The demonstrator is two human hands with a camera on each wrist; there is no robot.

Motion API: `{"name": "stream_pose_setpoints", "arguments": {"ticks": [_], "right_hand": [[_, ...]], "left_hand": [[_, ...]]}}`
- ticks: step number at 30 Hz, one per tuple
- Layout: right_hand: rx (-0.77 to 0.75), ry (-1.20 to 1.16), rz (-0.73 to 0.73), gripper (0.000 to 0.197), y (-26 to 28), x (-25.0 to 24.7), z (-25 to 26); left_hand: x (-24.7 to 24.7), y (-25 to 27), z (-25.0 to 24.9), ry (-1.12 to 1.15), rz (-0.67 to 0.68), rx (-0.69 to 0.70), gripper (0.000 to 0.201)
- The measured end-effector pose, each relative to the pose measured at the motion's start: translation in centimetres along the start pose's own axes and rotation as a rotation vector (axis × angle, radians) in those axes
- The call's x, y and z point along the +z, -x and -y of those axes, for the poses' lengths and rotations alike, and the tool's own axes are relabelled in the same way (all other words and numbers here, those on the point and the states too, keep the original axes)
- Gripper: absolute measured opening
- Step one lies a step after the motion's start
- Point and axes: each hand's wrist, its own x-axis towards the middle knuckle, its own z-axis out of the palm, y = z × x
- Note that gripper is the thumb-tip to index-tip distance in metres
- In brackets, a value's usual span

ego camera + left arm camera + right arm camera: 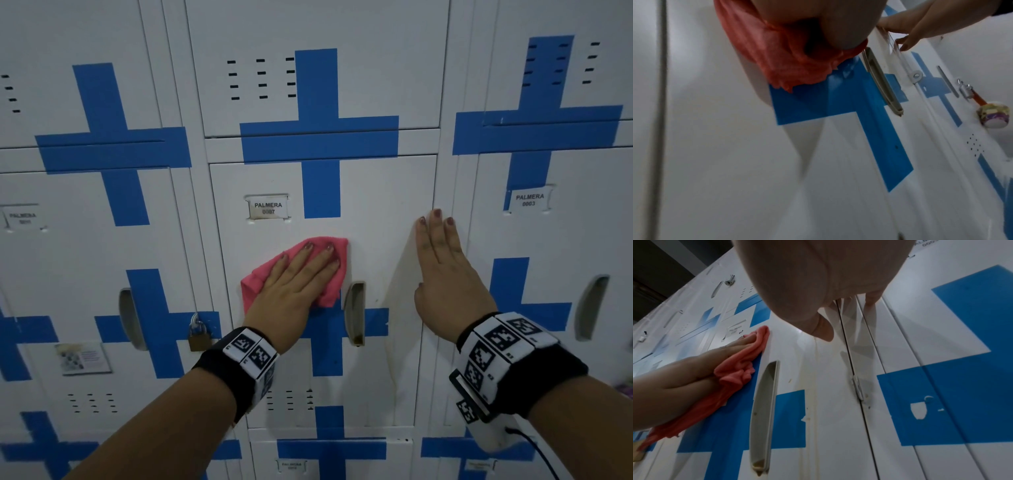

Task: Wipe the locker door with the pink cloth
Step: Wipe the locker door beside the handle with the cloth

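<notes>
A white locker door (pixel 373 212) with blue tape crosses and a label reading PALMERA fills the middle of the head view. My left hand (pixel 301 270) lies flat with straight fingers on the pink cloth (pixel 255 286), pressing it against the door just left of the recessed handle (pixel 354 313). The crumpled pink cloth (pixel 777 53) shows under my palm in the left wrist view and bunched beside the handle slot (pixel 763 415) in the right wrist view, where the cloth (pixel 735 369) sits under the left hand. My right hand (pixel 440 253) rests flat on the door's right edge, fingers straight, holding nothing.
Neighbouring lockers stand on both sides with their own handles (pixel 591 306) and labels. A brass padlock (pixel 198 334) hangs on the left locker. A hinge (pixel 858 390) sits on the seam right of the door. A key with a colourful fob (pixel 992 113) hangs from a locker to the right.
</notes>
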Motion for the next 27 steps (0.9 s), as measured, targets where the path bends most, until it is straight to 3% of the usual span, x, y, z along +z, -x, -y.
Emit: {"name": "stream_pose_setpoints", "arguments": {"ticks": [6, 15, 20, 27], "right_hand": [[0.014, -0.001, -0.003, 0.09, 0.0, -0.1, 0.2], [0.015, -0.011, -0.015, 0.092, 0.0, 0.1, 0.2], [0.013, -0.015, -0.028, 0.092, 0.0, 0.4, 0.3], [-0.008, -0.03, -0.055, 0.094, -0.1, 0.4, 0.1]], "left_hand": [[0.1, -2.1, -2.1, 0.07, -0.081, -0.172, 0.074], [-0.8, -5.8, -4.3, 0.003, -0.079, -0.234, 0.077], [-1.8, -7.6, -5.1, -0.052, -0.035, -0.154, 0.081], [-2.0, -9.2, -5.4, -0.147, 0.002, 0.071, 0.07]]}}
